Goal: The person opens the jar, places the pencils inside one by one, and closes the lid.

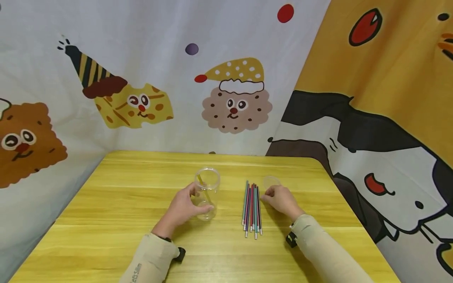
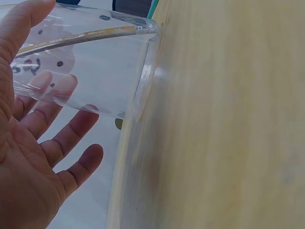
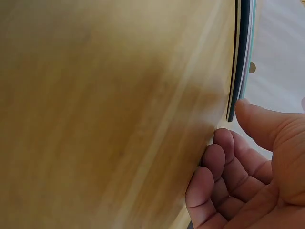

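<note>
A clear plastic jar [image 1: 213,194] stands left of the table's middle, its mouth uncovered. One yellow pencil [image 1: 203,188] leans inside it; the left wrist view also shows this pencil [image 2: 86,37] through the clear wall. My left hand [image 1: 182,205] holds the jar, thumb on the near side and fingers around the far side. Several pencils [image 1: 252,206] of mixed colours lie side by side right of the jar, their metal-capped ends toward me. Beside their far right end is my right hand [image 1: 282,199], fingers loosely bent. Its thumb tip is close to a dark pencil [image 3: 240,52]; whether they touch I cannot tell.
A clear round lid [image 1: 271,180] lies just beyond the right hand. The wooden table [image 1: 141,169] reaches back to a printed cloth [image 1: 159,31] hanging behind it and along both sides. Dark wrist straps [image 1: 291,239] show at the sleeve cuffs.
</note>
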Tool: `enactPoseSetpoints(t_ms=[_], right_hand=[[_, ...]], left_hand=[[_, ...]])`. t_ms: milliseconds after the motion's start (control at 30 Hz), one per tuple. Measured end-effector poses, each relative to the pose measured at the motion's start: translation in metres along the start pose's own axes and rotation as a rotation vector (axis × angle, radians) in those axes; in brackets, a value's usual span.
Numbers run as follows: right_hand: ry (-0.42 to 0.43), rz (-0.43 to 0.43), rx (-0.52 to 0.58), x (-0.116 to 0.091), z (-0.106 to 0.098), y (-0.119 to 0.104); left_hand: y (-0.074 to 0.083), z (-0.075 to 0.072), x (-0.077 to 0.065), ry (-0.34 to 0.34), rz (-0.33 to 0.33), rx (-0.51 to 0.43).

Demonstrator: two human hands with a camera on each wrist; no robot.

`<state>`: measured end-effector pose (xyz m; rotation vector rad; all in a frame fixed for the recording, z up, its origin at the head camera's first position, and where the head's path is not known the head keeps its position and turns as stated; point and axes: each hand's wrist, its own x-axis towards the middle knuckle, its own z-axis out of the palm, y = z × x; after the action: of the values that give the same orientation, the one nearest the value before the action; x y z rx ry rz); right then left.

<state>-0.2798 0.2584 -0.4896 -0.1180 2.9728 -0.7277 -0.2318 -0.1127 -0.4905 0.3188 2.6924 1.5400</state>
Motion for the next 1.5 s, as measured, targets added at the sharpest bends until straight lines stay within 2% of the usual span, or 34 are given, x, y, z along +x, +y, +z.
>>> enactPoseSetpoints(t_ms=[567,900,1333,1500], right_hand=[[-0.049,0.037,-0.013,-0.001,0.000,-0.006],[-0.061,0.059,0.059,0.002,-0.005,-0.006],[-0.089,0.090,-0.054,0.008,-0.003,-0.016],[-0.106,0.051,0.016,0.007,-0.010,-0.016]], left_hand=[[0.000,-0.001,-0.001,0.007,0.011,0.003],[0.003,-0.002,-0.002,0.003,0.017,-0.009],[0.002,-0.001,-0.001,0.001,0.010,0.001],[0.001,-0.001,-0.001,-0.004,0.007,0.001]])
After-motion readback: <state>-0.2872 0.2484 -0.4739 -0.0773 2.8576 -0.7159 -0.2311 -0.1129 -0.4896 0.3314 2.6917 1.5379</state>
